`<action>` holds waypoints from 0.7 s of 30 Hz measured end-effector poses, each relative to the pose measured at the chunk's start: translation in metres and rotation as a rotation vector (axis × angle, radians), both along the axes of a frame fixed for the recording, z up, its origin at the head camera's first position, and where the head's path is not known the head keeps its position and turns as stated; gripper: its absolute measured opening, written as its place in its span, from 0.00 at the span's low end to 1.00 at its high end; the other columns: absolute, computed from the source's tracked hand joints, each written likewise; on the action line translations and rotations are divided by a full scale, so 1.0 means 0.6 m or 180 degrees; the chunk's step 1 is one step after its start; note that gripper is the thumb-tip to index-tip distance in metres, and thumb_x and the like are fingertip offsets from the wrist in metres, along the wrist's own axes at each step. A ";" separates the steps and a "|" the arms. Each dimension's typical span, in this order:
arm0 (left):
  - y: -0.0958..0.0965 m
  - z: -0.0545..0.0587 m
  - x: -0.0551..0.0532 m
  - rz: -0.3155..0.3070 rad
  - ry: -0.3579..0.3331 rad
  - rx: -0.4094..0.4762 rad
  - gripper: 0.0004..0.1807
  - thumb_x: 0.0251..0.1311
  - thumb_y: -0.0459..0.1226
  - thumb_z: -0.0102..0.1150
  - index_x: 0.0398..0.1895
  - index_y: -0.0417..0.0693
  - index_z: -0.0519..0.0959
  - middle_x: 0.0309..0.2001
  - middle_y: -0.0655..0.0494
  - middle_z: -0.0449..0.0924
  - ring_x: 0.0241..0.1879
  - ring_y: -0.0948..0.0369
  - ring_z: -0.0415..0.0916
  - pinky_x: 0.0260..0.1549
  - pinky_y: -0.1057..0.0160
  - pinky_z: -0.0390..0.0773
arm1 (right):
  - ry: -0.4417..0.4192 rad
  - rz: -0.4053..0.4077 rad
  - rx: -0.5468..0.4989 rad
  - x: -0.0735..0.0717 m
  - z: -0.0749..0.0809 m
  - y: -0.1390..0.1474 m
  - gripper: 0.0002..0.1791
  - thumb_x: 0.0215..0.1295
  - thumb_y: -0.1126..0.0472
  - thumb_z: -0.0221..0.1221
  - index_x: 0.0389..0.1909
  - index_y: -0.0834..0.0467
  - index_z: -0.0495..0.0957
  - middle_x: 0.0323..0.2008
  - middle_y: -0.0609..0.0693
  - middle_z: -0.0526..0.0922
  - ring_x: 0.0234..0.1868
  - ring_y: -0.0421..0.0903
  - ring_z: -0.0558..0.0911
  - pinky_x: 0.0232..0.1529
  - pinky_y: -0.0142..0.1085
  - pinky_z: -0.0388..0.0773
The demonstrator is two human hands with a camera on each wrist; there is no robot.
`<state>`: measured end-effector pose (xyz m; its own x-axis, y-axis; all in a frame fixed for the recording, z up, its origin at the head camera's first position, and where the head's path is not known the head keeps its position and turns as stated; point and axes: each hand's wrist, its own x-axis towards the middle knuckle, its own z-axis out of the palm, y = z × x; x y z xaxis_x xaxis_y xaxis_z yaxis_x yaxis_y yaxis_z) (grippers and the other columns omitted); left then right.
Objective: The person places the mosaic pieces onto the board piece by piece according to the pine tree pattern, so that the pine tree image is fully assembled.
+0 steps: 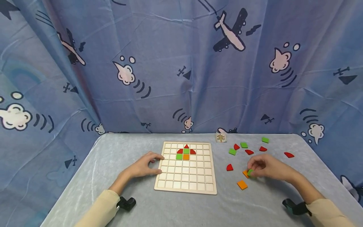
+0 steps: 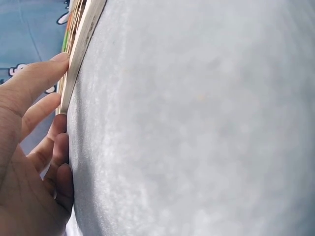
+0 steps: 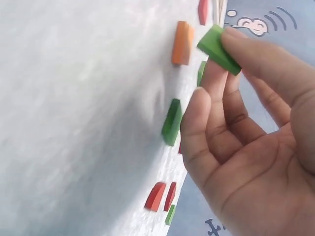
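Observation:
My left hand rests at the left edge of a wooden grid board, thumb and a fingertip touching its side. In the left wrist view, the thumb tip lies on the board's edge and the other fingers bend loosely below. On the board are a red triangle, red quarter-round tiles, two green square tiles and an orange square tile. My right hand pinches a green square tile between thumb and fingers, above the table right of the board.
Loose orange tiles, red quarter-round tiles and green tiles lie scattered right of the board. A small patterned card is at the table's back edge. A blue printed curtain hangs behind the grey cloth-covered table.

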<state>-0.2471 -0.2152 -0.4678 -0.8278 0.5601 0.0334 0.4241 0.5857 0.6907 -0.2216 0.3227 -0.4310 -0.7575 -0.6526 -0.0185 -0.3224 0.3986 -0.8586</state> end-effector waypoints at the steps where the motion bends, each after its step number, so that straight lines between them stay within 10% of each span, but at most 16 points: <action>1: 0.001 0.001 0.000 -0.0002 0.0002 -0.0002 0.29 0.62 0.45 0.72 0.65 0.47 0.77 0.58 0.50 0.72 0.52 0.52 0.71 0.53 0.46 0.71 | 0.0033 0.0019 -0.0014 -0.001 0.001 -0.001 0.08 0.65 0.70 0.67 0.42 0.65 0.80 0.36 0.57 0.83 0.31 0.49 0.79 0.32 0.36 0.79; 21: 0.002 0.000 0.002 0.0020 -0.0013 -0.0063 0.29 0.62 0.45 0.72 0.65 0.48 0.77 0.58 0.51 0.71 0.52 0.53 0.70 0.53 0.47 0.71 | 0.0517 -0.0519 0.0107 -0.038 0.019 -0.075 0.12 0.64 0.63 0.70 0.44 0.63 0.81 0.42 0.52 0.83 0.43 0.48 0.81 0.40 0.38 0.81</action>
